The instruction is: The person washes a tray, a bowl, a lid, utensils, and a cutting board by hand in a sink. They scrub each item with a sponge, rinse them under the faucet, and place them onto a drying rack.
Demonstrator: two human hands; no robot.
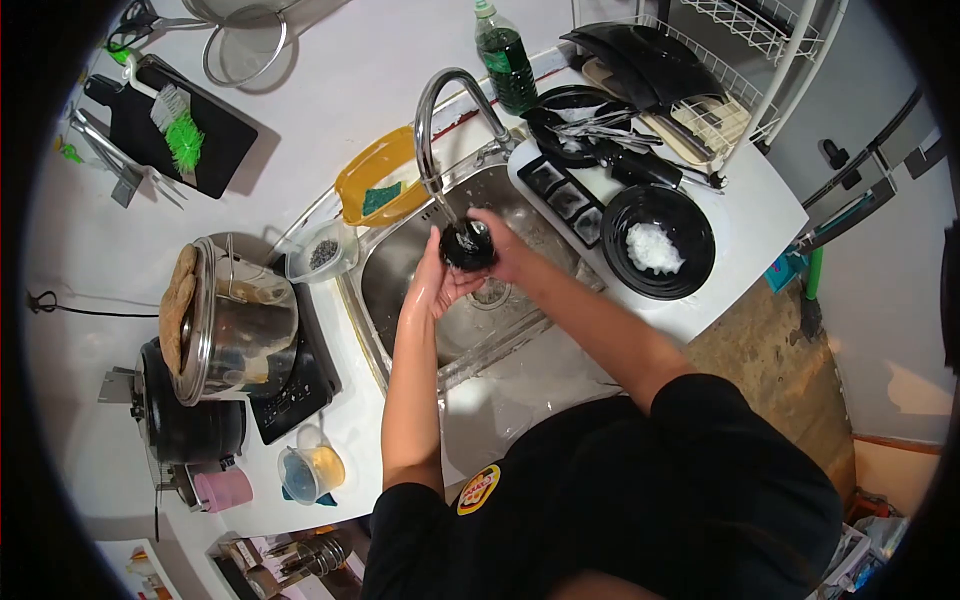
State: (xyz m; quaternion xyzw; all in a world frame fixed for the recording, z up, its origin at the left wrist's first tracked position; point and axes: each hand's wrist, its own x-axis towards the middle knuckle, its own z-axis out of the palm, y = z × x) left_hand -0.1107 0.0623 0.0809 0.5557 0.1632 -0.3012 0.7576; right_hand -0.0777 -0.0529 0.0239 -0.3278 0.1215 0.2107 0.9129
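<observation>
Over the sink (385, 325), both hands hold a small round black bowl (462, 262) beneath the curved chrome faucet (424, 130). Water runs from the spout into the bowl. My left hand (437, 282) grips its left side and underside, fingers wrapped below it. Around its right rim is my right hand (497, 240), with some of its fingers hidden by the bowl. Under the hands, the metal drain (491, 293) shows in the wet basin.
Right of the sink are a black plate (703, 265) with a white scrubber (655, 249), a black divided tray (560, 198) and stacked cutlery (600, 127). Left stand a yellow basin (360, 170) with a green sponge (381, 198) and a large steel pot (255, 330). Behind is a green bottle (508, 65).
</observation>
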